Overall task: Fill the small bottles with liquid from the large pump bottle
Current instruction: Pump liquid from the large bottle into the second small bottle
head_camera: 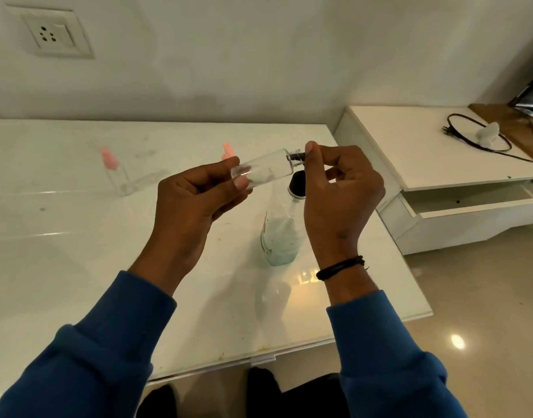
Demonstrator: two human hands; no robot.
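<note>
My left hand [195, 194] grips a small clear bottle [266, 167] that lies almost on its side above the white table [78, 251], neck pointing right. My right hand [340, 188] pinches the black cap [296, 156] on that neck with thumb and forefinger. Below the hands the large clear pump bottle [281, 236] stands upright, its black pump head [297, 184] partly hidden by my right hand. A second small clear bottle [117, 173] with a pink cap stands at the back left. A pink cap [228, 150] shows behind my left fingers; what it sits on is hidden.
The table's front edge runs just above my knees, and its right edge lies close beside the large bottle. A low white cabinet [440, 164] with an open drawer stands to the right, with a black cable [476, 137] on top. A wall socket [49, 33] is at the upper left.
</note>
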